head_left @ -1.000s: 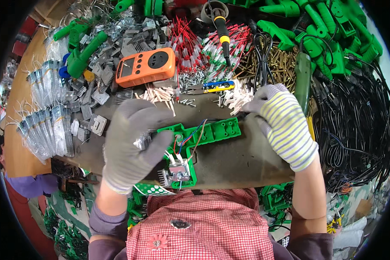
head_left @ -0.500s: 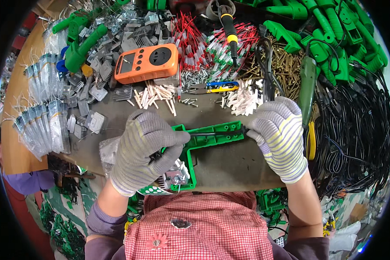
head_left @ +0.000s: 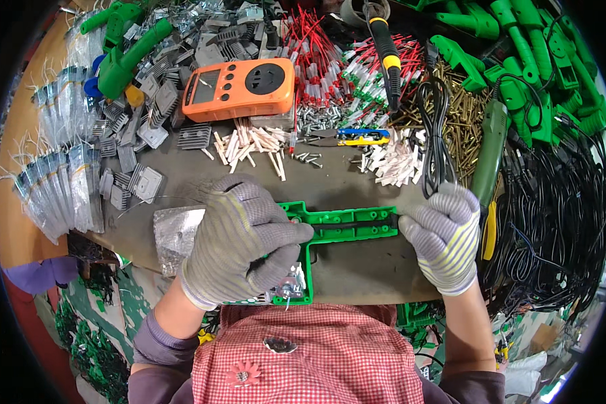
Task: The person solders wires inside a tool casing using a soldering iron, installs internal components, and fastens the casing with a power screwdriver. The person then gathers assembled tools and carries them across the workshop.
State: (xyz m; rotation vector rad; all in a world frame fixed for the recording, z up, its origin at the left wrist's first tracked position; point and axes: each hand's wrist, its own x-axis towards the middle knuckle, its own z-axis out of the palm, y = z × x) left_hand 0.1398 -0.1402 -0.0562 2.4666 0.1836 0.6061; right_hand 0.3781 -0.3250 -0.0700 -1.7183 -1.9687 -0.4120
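A green plastic housing half [head_left: 353, 234] lies with its hollow side up on the bench in front of me. Along its handle channel runs a black power cord [head_left: 357, 226]. My left hand [head_left: 244, 241], in a striped knit glove, is closed over the housing's wide part, fingertips on the cord where the handle begins. The wide part is mostly hidden beneath it, but a metal piece [head_left: 289, 288] shows inside near the lower edge. At the handle's far right end my right hand [head_left: 444, 237], gloved too, pinches the cord. A coiled stretch of cord [head_left: 435, 135] rises beyond it.
Behind the housing stand an orange meter [head_left: 239, 89], white sticks [head_left: 239, 145], cutters [head_left: 360, 137] and brass-coloured screws [head_left: 461, 124]. A green electric screwdriver [head_left: 489, 148] and heaped black cords [head_left: 542, 202] lie right. Grey metal parts [head_left: 145, 182] and bagged strips [head_left: 64, 182] fill the left.
The cord lies lower in the handle channel than before. The housing and both hands appear slightly farther right and lower, while the whole view has shifted a little.
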